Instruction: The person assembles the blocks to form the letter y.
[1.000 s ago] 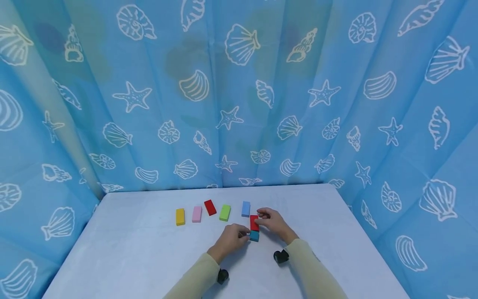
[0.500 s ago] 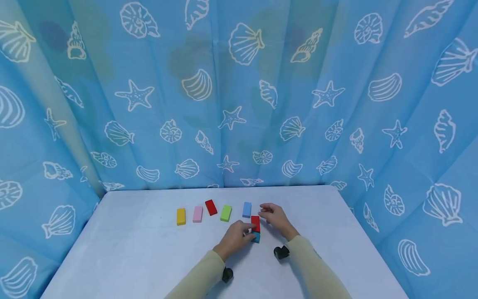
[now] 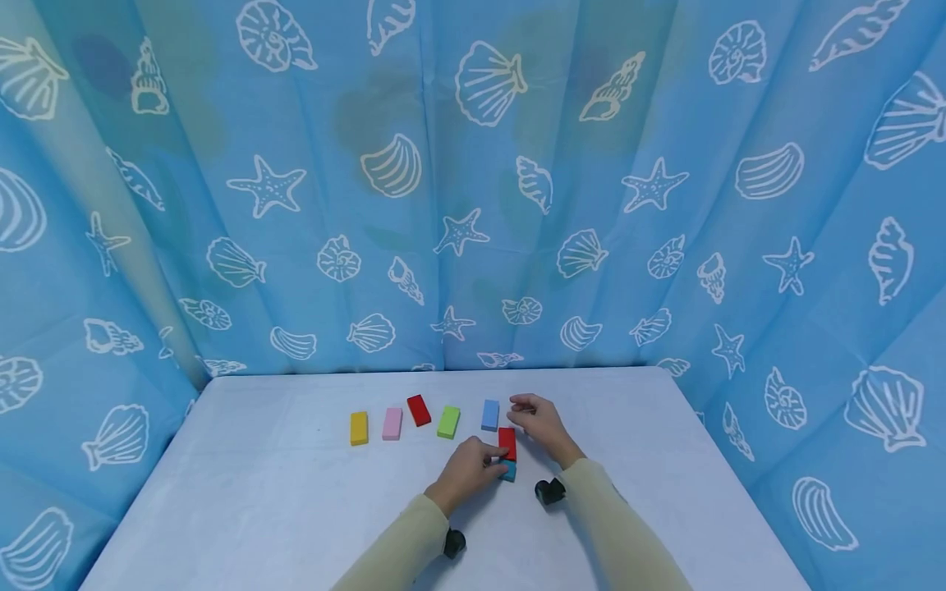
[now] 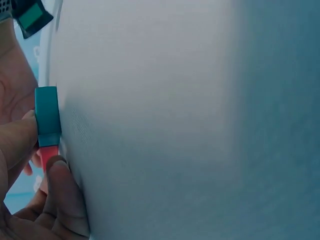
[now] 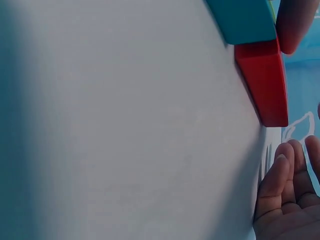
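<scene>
A red block [image 3: 507,442] and a teal block [image 3: 508,471] lie end to end on the white table in the head view. My left hand [image 3: 469,469] reaches over them from the left, its index finger on the red block and its thumb on the teal one. Close up in the left wrist view, the thumb [image 4: 15,137] touches the upper edge of the teal block [image 4: 47,112]. Beyond the red block, my right hand [image 3: 543,423] hovers with nothing in its fingers, close to a light blue block [image 3: 490,415]. The right wrist view shows the red block [image 5: 264,85] against the teal.
Left of the light blue block lie a green block [image 3: 448,422], another red block [image 3: 418,410], a pink block [image 3: 392,423] and a yellow block [image 3: 359,428]. A blue curtain [image 3: 473,205] with shell drawings surrounds the table [image 3: 266,492] at the back and sides.
My right hand has left the red block and moved away toward the back of the table. My left hand has shifted right, onto the red and teal blocks.
</scene>
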Demonstrator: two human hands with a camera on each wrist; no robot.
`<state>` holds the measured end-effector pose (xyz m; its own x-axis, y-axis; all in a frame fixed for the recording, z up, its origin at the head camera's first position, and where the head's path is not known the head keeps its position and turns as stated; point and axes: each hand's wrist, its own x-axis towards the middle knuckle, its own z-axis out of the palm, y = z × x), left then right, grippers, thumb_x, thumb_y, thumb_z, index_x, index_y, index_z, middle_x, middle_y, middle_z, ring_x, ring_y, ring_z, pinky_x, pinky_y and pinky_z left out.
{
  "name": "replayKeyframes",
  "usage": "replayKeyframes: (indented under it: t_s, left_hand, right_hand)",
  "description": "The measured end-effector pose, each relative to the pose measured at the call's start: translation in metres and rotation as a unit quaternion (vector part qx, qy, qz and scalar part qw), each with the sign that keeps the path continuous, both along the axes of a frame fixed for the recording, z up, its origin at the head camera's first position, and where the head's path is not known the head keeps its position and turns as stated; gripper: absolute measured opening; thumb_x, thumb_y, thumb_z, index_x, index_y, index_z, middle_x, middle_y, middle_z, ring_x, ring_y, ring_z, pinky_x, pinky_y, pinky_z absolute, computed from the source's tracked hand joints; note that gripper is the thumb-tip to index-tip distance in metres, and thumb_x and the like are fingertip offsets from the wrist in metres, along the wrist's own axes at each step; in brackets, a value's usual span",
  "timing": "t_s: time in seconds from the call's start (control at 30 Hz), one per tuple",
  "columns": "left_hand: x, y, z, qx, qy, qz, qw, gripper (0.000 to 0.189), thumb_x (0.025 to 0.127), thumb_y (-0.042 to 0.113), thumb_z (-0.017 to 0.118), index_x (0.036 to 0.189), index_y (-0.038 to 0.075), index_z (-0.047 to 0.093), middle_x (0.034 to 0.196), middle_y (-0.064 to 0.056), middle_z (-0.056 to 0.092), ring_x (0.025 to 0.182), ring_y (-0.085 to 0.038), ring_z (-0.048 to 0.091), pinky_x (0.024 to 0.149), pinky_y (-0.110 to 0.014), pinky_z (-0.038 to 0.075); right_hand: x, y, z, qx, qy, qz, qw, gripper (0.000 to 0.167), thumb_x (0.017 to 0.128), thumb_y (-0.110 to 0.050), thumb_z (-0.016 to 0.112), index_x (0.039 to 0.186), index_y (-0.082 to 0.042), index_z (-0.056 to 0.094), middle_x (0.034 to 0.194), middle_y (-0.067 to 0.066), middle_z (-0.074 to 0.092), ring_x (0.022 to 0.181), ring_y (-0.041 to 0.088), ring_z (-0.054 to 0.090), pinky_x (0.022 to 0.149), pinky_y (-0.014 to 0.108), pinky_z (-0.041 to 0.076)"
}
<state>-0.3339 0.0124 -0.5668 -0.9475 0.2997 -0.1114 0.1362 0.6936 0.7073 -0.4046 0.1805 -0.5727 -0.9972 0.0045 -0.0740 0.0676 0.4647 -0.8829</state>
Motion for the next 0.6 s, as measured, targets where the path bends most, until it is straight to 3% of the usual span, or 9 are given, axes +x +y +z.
replayKeyframes:
  t_s: [0.27, 0.6]
  left_hand:
    - [0.005, 0.001, -0.007, 0.025, -0.018, 0.004, 0.9995, 0.040, 0.086, 0.021, 0.077, 0.124, 0.016, 0.070, 0.093, 0.000, 0.058, 0.087, -0.010, 0.053, 0.069, -0.024, 0.048]
    - [-0.001, -0.001, -0.001, 0.014, -0.004, -0.010, 0.9998, 0.039, 0.087, 0.019, 0.076, 0.125, 0.011, 0.069, 0.093, -0.001, 0.056, 0.086, -0.011, 0.050, 0.069, -0.024, 0.046]
  right_hand:
    - [-0.007, -0.010, -0.002, 0.026, -0.022, 0.033, 0.9989, 0.046, 0.088, -0.018, 0.072, 0.132, -0.013, 0.061, 0.132, 0.010, 0.061, 0.114, 0.028, 0.058, 0.097, 0.044, 0.053]
    - [-0.024, -0.025, 0.001, 0.148, -0.018, 0.095, 0.9843, 0.058, 0.083, -0.027, 0.078, 0.136, -0.015, 0.059, 0.139, 0.011, 0.056, 0.123, 0.031, 0.056, 0.104, 0.049, 0.047]
